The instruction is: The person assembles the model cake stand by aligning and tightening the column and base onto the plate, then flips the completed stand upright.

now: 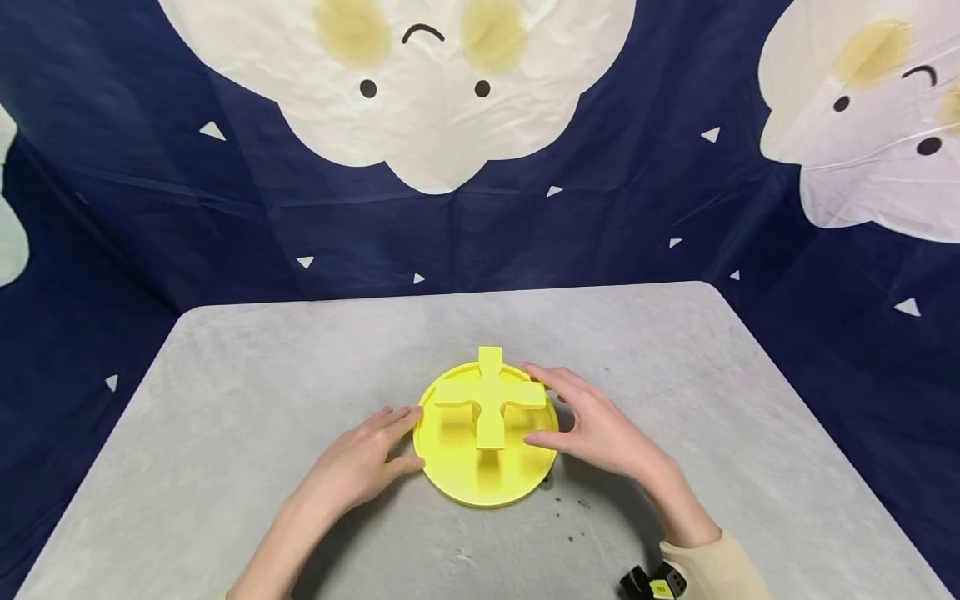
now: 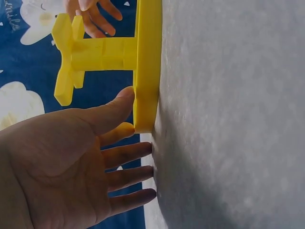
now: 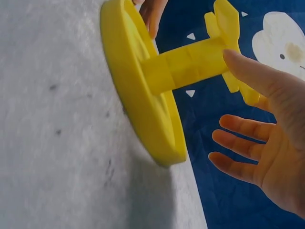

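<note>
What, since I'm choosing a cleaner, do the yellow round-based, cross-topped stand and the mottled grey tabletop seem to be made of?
Yellow cross-topped stand: probably rigid plastic, smooth and satin, judging by even colour and rounded edges. Mottled grey tabletop: perhaps laminate, mostly matte; its cloudy pattern leaves stone possible.

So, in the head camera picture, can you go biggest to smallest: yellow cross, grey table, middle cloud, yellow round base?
1. Grey table
2. Middle cloud, though the picture's top edge cuts it off
3. Yellow round base
4. Yellow cross
</note>
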`<state>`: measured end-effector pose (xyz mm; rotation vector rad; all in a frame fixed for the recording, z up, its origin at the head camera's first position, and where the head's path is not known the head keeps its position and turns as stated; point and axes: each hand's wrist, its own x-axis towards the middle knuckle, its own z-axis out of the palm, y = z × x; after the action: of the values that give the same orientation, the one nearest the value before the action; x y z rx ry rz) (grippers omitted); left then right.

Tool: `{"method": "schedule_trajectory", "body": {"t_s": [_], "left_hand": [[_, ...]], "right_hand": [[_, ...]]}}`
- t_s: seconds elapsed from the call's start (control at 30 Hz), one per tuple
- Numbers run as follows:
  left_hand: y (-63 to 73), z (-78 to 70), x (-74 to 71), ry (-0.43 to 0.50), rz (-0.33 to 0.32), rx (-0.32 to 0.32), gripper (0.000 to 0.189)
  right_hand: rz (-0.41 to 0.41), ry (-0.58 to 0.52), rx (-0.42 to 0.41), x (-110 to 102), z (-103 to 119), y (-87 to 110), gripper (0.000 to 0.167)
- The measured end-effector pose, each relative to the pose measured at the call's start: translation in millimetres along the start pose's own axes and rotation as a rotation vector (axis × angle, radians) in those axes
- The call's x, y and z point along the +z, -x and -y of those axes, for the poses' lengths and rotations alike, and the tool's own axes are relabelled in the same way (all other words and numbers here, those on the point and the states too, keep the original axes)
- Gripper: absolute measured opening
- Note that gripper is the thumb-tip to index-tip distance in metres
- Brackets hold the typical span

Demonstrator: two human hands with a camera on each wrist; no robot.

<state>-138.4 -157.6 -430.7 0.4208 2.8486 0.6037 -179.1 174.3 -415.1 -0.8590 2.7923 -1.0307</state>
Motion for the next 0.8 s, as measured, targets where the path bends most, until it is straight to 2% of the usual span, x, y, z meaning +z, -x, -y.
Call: {"method": "schedule_trajectory", "body": {"t_s": [0.37,0.63,0.8], "left_hand": [[-7.8,0.1,-1.6,-0.024,-0.082,0.026,0.060],[-20.5,0.1,-3.5,-0.078,-0.090,-0.005,0.058],[-24.0,1.5,-1.8,-0.091,-0.081,-0.022,0.060]], "right_hand": [[0.015,0.072,0.059,1.7,-18.1,1.5,0.083],[0.069,0.133,0.123,3.7,-27.9,-5.2,0.083],[0.091,0.184,0.179,6.3,-32.0,-10.0,0.084]]}}
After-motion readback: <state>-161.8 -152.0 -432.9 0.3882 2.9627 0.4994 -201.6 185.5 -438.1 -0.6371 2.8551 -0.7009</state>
